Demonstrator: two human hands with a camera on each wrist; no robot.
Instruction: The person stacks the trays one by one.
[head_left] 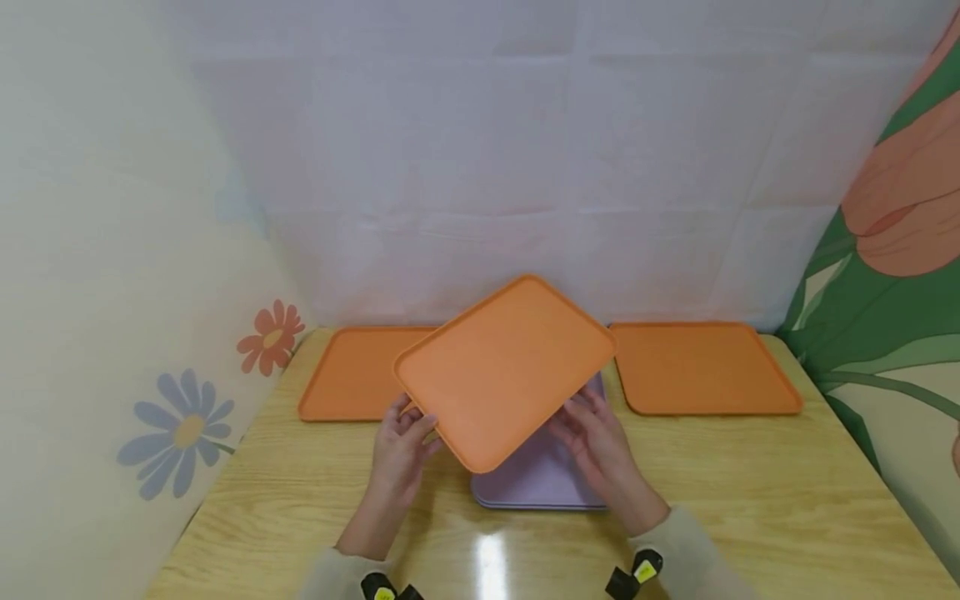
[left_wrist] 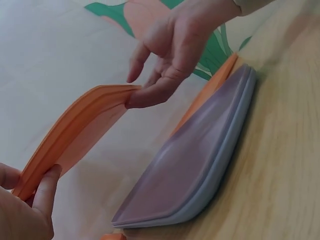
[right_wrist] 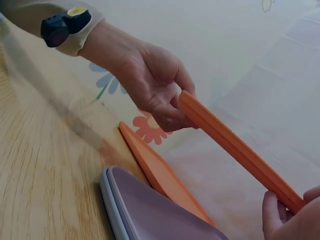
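Observation:
An orange tray (head_left: 506, 371) is held tilted above the table, its flat inner face toward the head view. My left hand (head_left: 401, 450) grips its left edge, thumb near the rim and fingers behind. At the lower right edge, my right hand (head_left: 596, 446) has its fingers curled behind the tray; in the left wrist view its thumb stands a little off the rim. Beneath the raised tray lies a stack of purple trays (head_left: 536, 479), partly hidden. Seen from the left wrist, a purple tray (left_wrist: 175, 170) rests on a paler bluish one (left_wrist: 202, 200).
Another orange tray (head_left: 348, 375) lies flat at the back left, partly covered by the held one. A third orange tray (head_left: 705, 367) lies at the back right. The wooden table (head_left: 750, 508) meets a white cloth backdrop (head_left: 450, 150), with flower-patterned walls on both sides.

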